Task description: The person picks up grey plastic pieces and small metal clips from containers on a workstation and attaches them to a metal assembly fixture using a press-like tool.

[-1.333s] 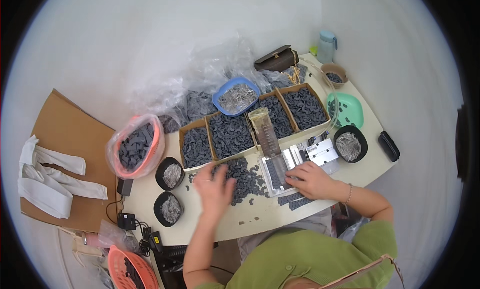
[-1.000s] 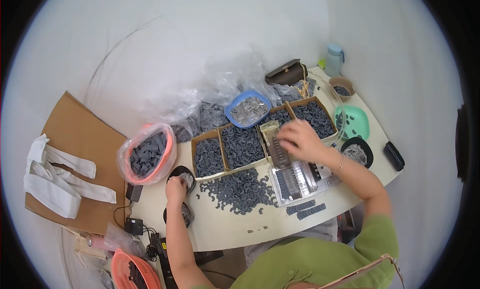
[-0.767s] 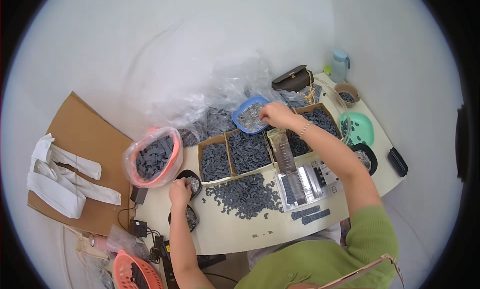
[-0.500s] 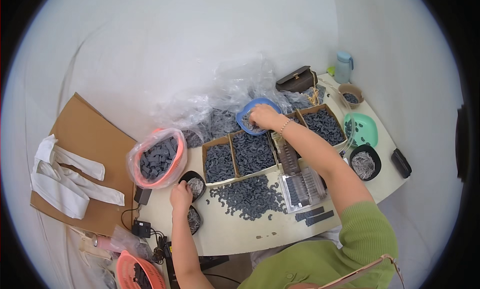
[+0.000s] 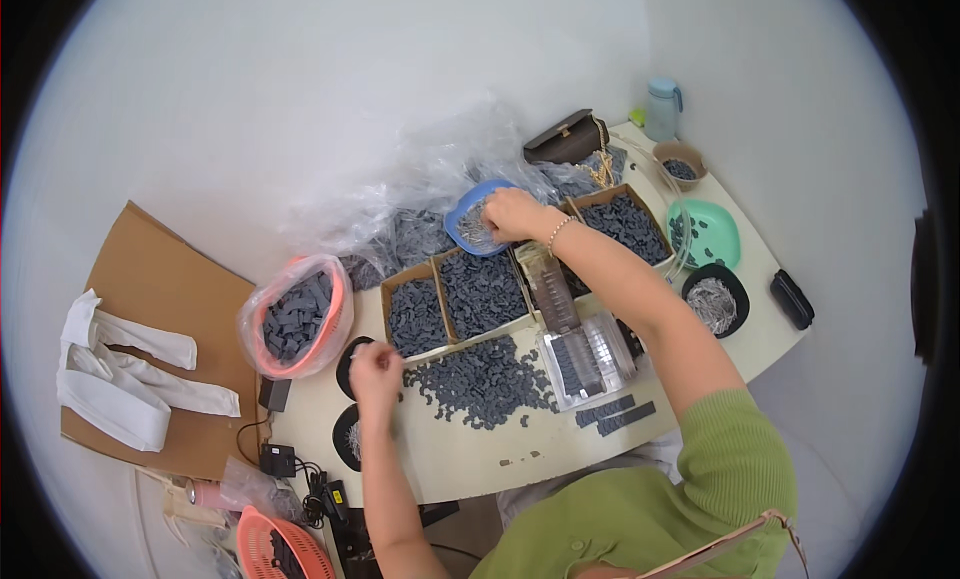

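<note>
Picking stage: right hand (image 5: pixel 514 214) reached into blue plastic bowl (image 5: pixel 466 215) near table's far edge, fingers curled on small grey bits; left hand (image 5: pixel 375 370) pinched over black round dish (image 5: pixel 350 355), left edge. Next prob. needs lifting bits w/o spilling.

A flattened brown cardboard sheet (image 5: pixel 150 319) is laid on the floor at the left, and folded white cloths (image 5: pixel 115 374) are placed on it. A pale blue bottle (image 5: pixel 662 107) and a dark brown purse (image 5: pixel 567 139) are set at the table's far end. A mint-green dish (image 5: pixel 715 237) is seen at the right, with a small black case (image 5: pixel 791 299) beside the table edge.
</note>
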